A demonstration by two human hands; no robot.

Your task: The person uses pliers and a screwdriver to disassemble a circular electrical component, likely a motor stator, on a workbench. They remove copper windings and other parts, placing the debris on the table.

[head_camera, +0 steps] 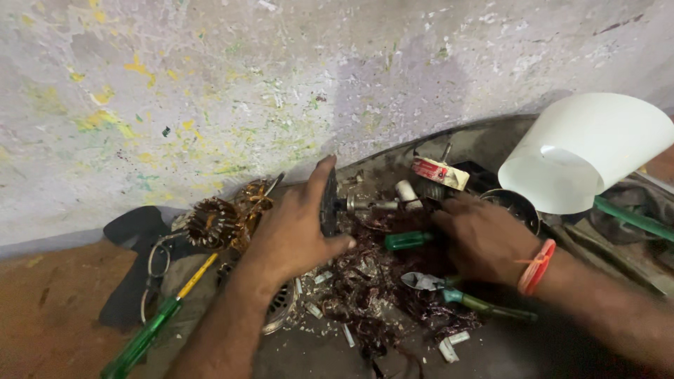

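At the far left, a dark flat piece (130, 228) is lying against the base of the paint-flecked wall (210, 84), and a long screwdriver with a green and yellow handle (151, 330) is lying slantwise near it, pointing up toward a copper-wound coil (210, 222) that is sitting just beside the left wrist. The left hand (295, 231) is grasping a dark round motor part (329, 203), fingers wrapped over its rim and thumb pressing its near side; it seems to be steadying the part on edge so that its metal shaft (368, 205) is pointing right. Below, a tangle of dark copper wire and white scraps (365, 288) is spreading over the floor. A short green-handled tool (408, 241) is lying between the hands, touching the right hand's fingertips. The right hand (484, 238), wearing an orange band (537, 267) on its wrist, is curling over the pile, and I cannot tell whether it is gripping anything. Green-handled pliers (449, 291) are resting near it. At the far right, a curled white sheet (590, 151) is standing over a round metal bowl (516, 203).
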